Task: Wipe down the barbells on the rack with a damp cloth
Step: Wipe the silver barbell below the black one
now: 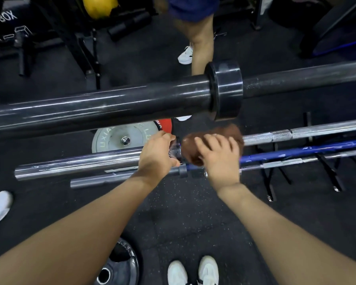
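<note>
A fat black barbell (111,103) hangs right over your hands, so you cannot lift them straight up. Below it the blue bar (296,152) and thin grey bar (286,162) lie close together. Bare floor (183,212) gives room near you.

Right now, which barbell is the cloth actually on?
The chrome barbell, second from the top. The right hand presses the brown cloth onto its shaft beside the collar, and the left hand grips its sleeve. The black barbell above and the blue barbell below are untouched.
</note>
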Demonstrator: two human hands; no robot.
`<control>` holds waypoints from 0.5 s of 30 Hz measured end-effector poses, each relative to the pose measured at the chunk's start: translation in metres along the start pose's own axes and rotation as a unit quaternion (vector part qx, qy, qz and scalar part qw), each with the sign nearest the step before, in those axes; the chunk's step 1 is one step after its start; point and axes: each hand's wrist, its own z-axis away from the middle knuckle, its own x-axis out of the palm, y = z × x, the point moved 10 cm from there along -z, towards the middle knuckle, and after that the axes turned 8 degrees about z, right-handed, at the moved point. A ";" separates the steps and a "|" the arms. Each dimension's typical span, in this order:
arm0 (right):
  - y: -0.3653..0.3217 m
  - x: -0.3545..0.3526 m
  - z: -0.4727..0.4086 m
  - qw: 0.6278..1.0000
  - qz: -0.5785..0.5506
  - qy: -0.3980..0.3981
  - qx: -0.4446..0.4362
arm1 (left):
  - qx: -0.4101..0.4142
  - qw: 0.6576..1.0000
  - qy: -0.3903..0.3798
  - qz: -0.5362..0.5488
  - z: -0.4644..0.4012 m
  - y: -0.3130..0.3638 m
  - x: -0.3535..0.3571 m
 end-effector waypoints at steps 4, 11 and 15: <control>-0.020 -0.008 -0.006 0.997 -0.005 -0.010 -0.078 | -0.018 1.000 -0.002 -0.022 0.000 -0.002 -0.002; 0.088 -0.001 0.004 0.997 0.049 -0.053 -0.020 | -0.023 0.998 -0.018 -0.049 -0.001 0.004 -0.001; 0.032 -0.003 -0.003 0.996 0.046 -0.071 -0.002 | -0.018 0.998 -0.010 -0.060 0.001 0.010 0.000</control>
